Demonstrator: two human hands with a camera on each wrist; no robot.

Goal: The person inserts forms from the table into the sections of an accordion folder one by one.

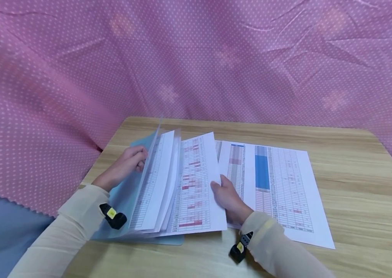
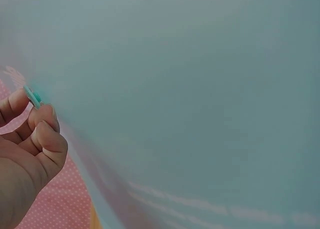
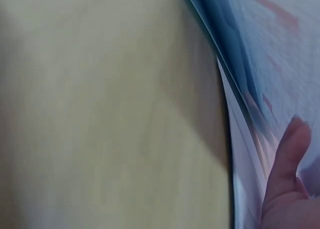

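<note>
- While the left hand (image 1: 128, 164) grasps the folder (image 1: 123, 208) at its outer edge, with fingertips at a small green button (image 2: 35, 96), the right hand (image 1: 228, 197) grasps a printed page (image 1: 196, 181) by its right edge, thumb on top
- The folder lies open on the left part of the desk (image 1: 362, 185), and its leaves (image 1: 161, 181) stand fanned between the two hands
- The loose papers (image 1: 315, 197) lie flat just to the right of the folder, partly under the held page; the right hand is much nearer to them than the left one
- The page has its long axis running from the person toward the back of the desk, a little tilted up
- The folder is pale blue-green and looks thin and bendable; the page is white, with a fine grid and red bars
- The loose papers show similar tables, and also a solid blue block
</note>
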